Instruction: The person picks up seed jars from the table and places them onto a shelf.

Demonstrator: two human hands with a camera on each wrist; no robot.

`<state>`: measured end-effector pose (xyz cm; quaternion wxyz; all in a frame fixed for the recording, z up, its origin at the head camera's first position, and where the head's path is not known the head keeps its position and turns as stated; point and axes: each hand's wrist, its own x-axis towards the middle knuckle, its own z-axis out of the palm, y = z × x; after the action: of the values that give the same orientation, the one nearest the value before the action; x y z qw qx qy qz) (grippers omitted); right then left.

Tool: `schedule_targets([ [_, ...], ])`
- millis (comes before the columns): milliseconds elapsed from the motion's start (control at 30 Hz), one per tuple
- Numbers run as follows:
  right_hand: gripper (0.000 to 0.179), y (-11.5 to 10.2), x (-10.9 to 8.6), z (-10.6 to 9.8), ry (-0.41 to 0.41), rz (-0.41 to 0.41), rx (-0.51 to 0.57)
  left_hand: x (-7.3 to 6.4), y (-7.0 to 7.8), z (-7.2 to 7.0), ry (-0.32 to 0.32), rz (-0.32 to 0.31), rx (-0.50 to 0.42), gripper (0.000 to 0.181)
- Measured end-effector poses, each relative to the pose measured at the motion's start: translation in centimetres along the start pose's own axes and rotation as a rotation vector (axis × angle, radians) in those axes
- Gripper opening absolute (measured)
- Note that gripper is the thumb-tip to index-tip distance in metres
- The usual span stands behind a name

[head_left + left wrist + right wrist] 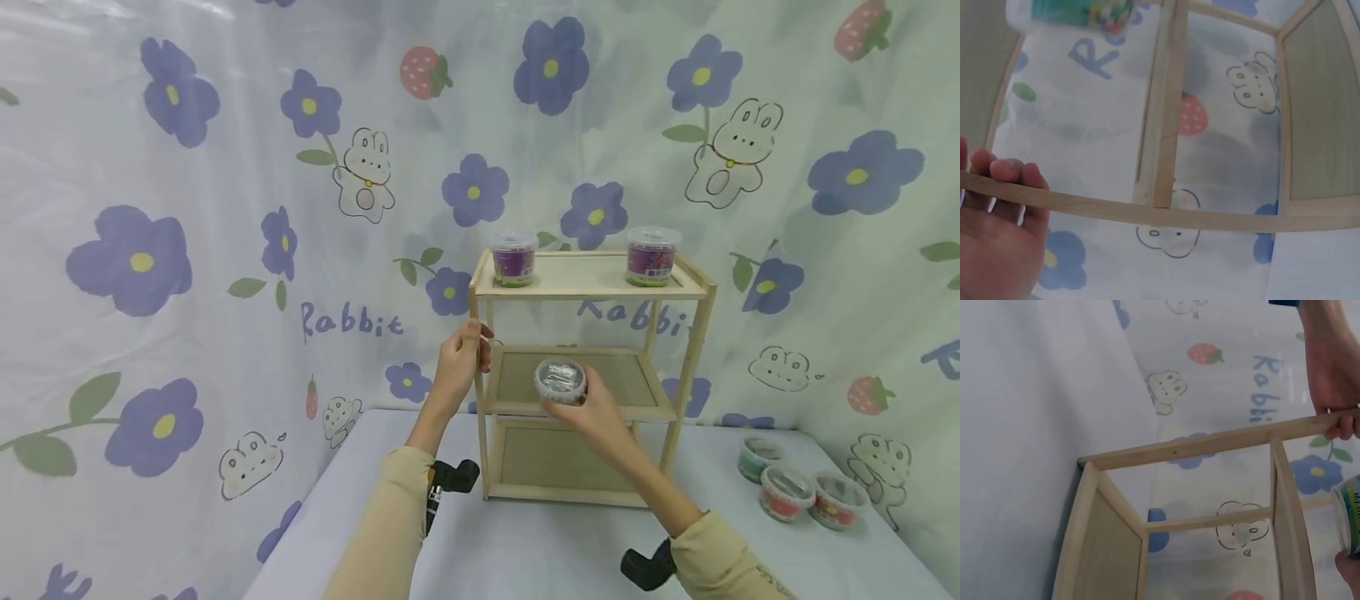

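A three-tier wooden shelf [581, 273] stands on the table. My left hand [459, 367] holds its left front post just below the top board; in the left wrist view, that hand's fingers [1007, 169] curl round the wooden post [1097, 207]. In my right hand [600, 417] is a small round plastic tub [559, 382] with a clear lid, in front of the middle board. A green label shows on the blurred tub [1082, 12] in the left wrist view. At the right wrist view's edge, only part of the tub [1352, 515] and a fingertip appear.
Two purple-labelled tubs, one on the left [513, 260] and one on the right [651, 257], stand on the top board. Three more tubs [787, 493] sit on the white table [540, 550] to the right. A patterned curtain [247, 167] hangs behind the shelf.
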<state>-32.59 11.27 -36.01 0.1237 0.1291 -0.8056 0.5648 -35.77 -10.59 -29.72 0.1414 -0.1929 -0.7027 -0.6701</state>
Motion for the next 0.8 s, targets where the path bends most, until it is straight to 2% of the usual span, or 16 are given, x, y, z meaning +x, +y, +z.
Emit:
schedule_targets([
  [167,0.081,0.2,2.5,2.0,0.031,-0.018,-0.010,0.9,-1.8,-0.1,0.000,-0.013,0.010,0.042],
  [233,0.083,0.5,3.3,2.6,0.040,-0.006,-0.001,1.0,-2.0,-0.1,0.006,-0.006,0.022,0.043],
  [433,0.083,1.1,4.8,3.8,0.052,0.043,0.021,1.1,-2.1,0.1,0.033,0.023,0.043,0.045],
  [600,0.081,0.8,5.6,4.7,0.045,0.036,0.029,1.1,-2.2,0.1,0.034,0.031,0.060,0.047],
  [800,0.076,1.1,6.4,6.2,0.090,0.045,0.003,1.1,-2.2,-0.1,0.021,0.022,0.076,0.047],
])
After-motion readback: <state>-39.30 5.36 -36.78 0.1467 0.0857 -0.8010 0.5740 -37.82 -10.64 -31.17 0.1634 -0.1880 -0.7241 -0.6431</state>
